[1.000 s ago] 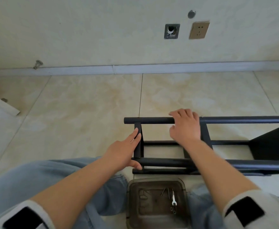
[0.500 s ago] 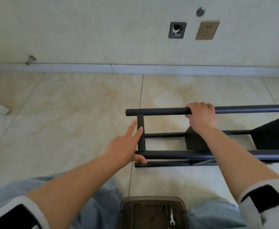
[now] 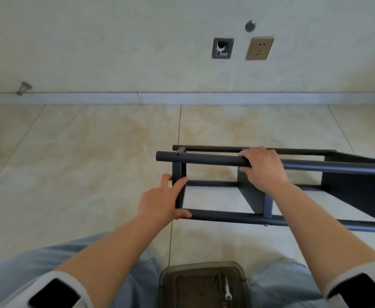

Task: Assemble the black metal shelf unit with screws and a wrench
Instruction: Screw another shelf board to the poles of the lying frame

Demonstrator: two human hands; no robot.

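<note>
Shelf unit (image 3: 293,165) lies on its side on the tiled floor (image 3: 82,163), just ahead of my knees, long tubes running left to right. Black metal tube and sheet panel: I judge it stiff, moderately heavy for its bulk, with a smooth painted finish that could slide in a loose palm. It looks awkward rather than fragile; the long frame will want to swing if held at one end only.

Best hold, I reckon, is around the round tubes, near a cross-piece so the load cannot twist.

My right hand (image 3: 263,168) is wrapped over the upper near tube, fingers curled around it. My left hand (image 3: 159,202) sits at the end post (image 3: 178,185), fingers loosely spread against it, thumb resting on the lower tube (image 3: 226,215); not a full grip.

A small hole shows near the end of the upper tube. Whether screws sit in the joints I cannot tell.

Frame runs off the right edge, so its full length is unseen. Dark panels (image 3: 357,192) hide the far side.

Tray (image 3: 168,283) between my legs, cut off at the bottom, holds a wrench (image 3: 227,290) and some thin screws (image 3: 214,280); count unclear.
</note>
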